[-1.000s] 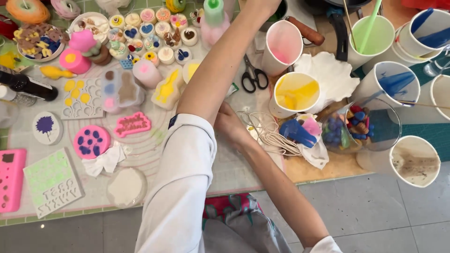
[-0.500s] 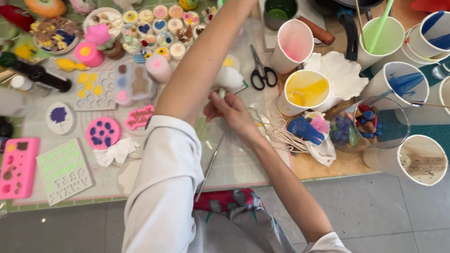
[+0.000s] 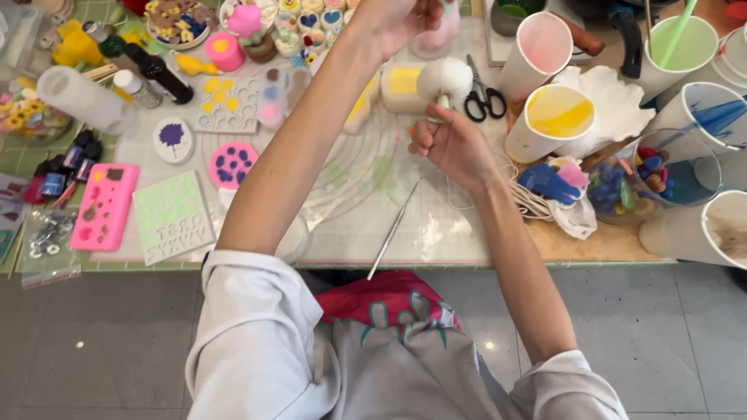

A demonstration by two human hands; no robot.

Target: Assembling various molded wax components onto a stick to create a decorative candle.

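Two hands at a crowded craft table, the right pinching a small white moulded piece by its stem.

The right hand (image 3: 455,144) is closed around the thin stem of a rounded white piece (image 3: 445,78), holding it upright above the clear work mat (image 3: 366,194), toward the table's far middle. The left hand (image 3: 401,19) reaches to the far edge, fingers curled; whether it grips anything I cannot tell. Just right of the white piece lie black-handled scissors (image 3: 482,97) and a paper cup of yellow liquid (image 3: 554,120). A thin metal tool (image 3: 393,231) lies slanted across the mat, its end overhanging the near edge. Open room is the mat's bare middle; a pink silicone mould (image 3: 105,206) and a pale green letter mould (image 3: 173,216) sit toward the near left corner, and paper cups crowd the right side.
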